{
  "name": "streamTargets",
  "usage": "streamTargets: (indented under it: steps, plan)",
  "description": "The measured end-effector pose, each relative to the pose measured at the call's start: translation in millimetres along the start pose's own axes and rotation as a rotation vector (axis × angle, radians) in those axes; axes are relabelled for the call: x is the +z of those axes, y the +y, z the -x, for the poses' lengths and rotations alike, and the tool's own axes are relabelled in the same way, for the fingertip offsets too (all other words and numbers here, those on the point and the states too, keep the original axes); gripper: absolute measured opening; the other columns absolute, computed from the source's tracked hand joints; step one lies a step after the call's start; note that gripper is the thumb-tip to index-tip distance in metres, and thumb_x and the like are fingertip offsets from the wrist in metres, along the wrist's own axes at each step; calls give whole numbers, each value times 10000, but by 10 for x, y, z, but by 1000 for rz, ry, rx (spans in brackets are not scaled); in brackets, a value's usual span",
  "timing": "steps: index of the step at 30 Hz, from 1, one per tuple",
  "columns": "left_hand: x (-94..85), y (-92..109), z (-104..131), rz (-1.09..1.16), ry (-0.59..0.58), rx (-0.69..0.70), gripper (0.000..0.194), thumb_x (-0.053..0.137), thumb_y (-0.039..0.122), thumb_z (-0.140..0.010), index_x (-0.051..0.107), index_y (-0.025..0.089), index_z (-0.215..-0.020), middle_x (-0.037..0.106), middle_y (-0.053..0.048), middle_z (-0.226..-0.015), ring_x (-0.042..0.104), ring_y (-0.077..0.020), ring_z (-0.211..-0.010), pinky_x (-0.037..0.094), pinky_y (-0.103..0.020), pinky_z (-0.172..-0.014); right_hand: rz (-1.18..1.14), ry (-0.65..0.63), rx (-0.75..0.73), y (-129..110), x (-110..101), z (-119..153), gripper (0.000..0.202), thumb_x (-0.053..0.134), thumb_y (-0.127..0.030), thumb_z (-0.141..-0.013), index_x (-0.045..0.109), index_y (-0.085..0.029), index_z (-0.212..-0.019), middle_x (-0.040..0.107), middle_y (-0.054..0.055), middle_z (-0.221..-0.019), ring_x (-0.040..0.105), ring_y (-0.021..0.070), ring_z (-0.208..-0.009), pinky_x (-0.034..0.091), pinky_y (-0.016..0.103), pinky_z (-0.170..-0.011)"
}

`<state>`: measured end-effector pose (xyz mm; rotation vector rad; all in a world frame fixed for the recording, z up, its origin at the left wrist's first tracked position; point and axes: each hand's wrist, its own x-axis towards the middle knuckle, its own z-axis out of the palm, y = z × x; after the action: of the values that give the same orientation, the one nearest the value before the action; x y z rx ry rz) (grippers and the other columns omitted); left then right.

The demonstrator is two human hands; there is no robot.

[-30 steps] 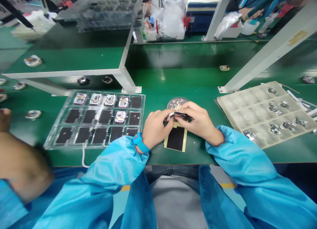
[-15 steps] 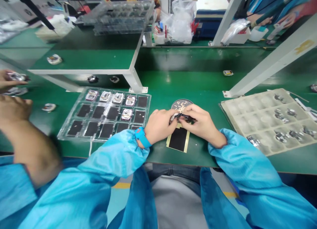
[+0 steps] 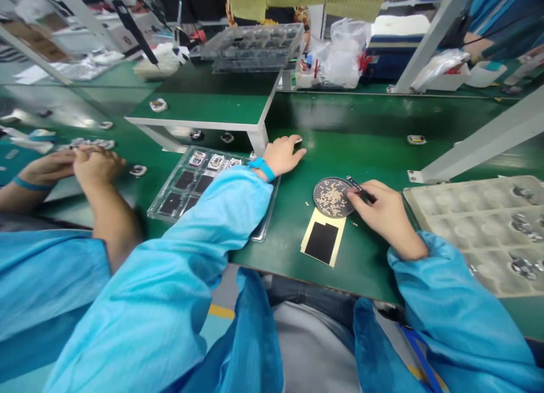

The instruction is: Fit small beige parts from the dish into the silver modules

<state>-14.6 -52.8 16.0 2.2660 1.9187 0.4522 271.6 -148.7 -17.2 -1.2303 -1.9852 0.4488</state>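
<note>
My left hand point(image 3: 283, 156) is stretched out over the far right corner of the clear compartment tray point(image 3: 158, 212), fingers apart. A small whitish spot shows at one fingertip; I cannot tell what it is. Black tweezers point(image 3: 356, 185) with white lettering are in my right hand point(image 3: 379, 210), beside a round dark perforated dish point(image 3: 319, 202). Many tiny beige pieces point(image 3: 334, 193) lie in that dish. Just below it is a yellowish sheet point(image 3: 335, 258) with a black patch point(image 3: 322, 243). My left sleeve hides part of the clear tray and its small white-and-silver parts point(image 3: 216, 161).
A pale moulded tray point(image 3: 419, 195) with metal parts is at right. A co-worker's hands point(image 3: 91, 163) are at left. A raised green shelf point(image 3: 204, 106) and a white slanted post point(image 3: 476, 135) stand behind. One small part point(image 3: 416, 139) lies on the far table.
My hands were together above the dish and have separated. The left moved away and leftward to the tray; the right kept the tweezers and moved right. The view has shifted leftward.
</note>
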Motion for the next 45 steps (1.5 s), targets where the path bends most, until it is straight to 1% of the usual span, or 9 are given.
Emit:
streamTargets:
  steps: [5, 9, 14, 20, 28, 32, 36, 41, 45]
  plan:
    - [-466, -566, 569, -151, -49, -47, 287, 549, 354, -960, 800, 224, -1009, 769, -91, -972, 694, -287, -920, 487, -383, -804, -100, 29, 48, -237, -161, 63, 303, 574, -417, -998, 722, -226, -816, 669, 50, -737, 634, 203, -692, 475, 360, -647]
    - [-530, -892, 785, -275, -88, -110, 274, 629, 356, -904, 787, 265, -1109, 728, -94, -1008, 669, -293, -963, 479, -392, -851, -197, 95, 162, -265, -217, 112, 446, 468, -515, -1032, 736, -241, -803, 681, 46, -687, 645, 194, -617, 501, 362, -617]
    - [-490, -911, 823, -309, -107, -88, 337, 642, 397, -903, 727, 270, -1204, 646, -115, -1092, 633, -298, -1001, 472, -379, -840, -369, 55, 360, -247, -155, 87, 478, 527, -601, -983, 709, -217, -766, 599, 3, -527, 568, 140, -446, 467, 304, -475]
    - [-495, -943, 727, -349, -193, -75, 349, 637, 424, -909, 689, 313, -1236, 631, -90, -1069, 613, -289, -982, 461, -364, -830, -739, -253, 412, -276, 3, 66, 395, 844, -500, -765, 673, -186, -933, 725, 34, -711, 691, 165, -576, 573, 283, -507]
    - [-438, -1025, 768, -267, -70, -39, 211, 564, 342, -943, 692, 219, -1057, 610, -133, -1115, 577, -329, -1086, 470, -466, -941, -350, -250, 211, -204, 161, 168, 294, 788, -468, -823, 683, -194, -840, 720, 19, -711, 608, 129, -545, 481, 259, -507]
    - [-544, -857, 906, -44, 107, -8, 213, 530, 278, -972, 660, 179, -1110, 672, -122, -1108, 617, -298, -1084, 478, -458, -980, -292, -236, 181, -173, 187, 173, 282, 773, -462, -841, 670, -200, -861, 727, 18, -711, 637, 143, -555, 501, 268, -539]
    - [-555, -404, 971, 552, 235, -72, 268, 622, 309, -937, 697, 159, -1146, 739, -88, -1063, 680, -209, -933, 548, -343, -845, -271, -247, 198, -170, 199, 171, 280, 765, -463, -850, 664, -202, -865, 727, 20, -690, 650, 154, -561, 511, 273, -551]
    - [-264, 231, 863, 1135, -18, -129, 246, 687, 281, -891, 751, 135, -1079, 751, -79, -902, 659, -127, -656, 476, -225, -538, -265, -240, 191, -176, 207, 175, 272, 770, -455, -849, 668, -203, -843, 710, 12, -668, 625, 144, -545, 504, 271, -546]
    - [92, 464, 883, 1289, -259, -147, 241, 652, 265, -920, 713, 108, -1093, 707, -60, -760, 665, -123, -572, 395, -187, -421, -295, -253, 215, -201, 191, 154, 259, 779, -433, -844, 667, -199, -840, 687, 1, -651, 594, 125, -514, 478, 252, -501]
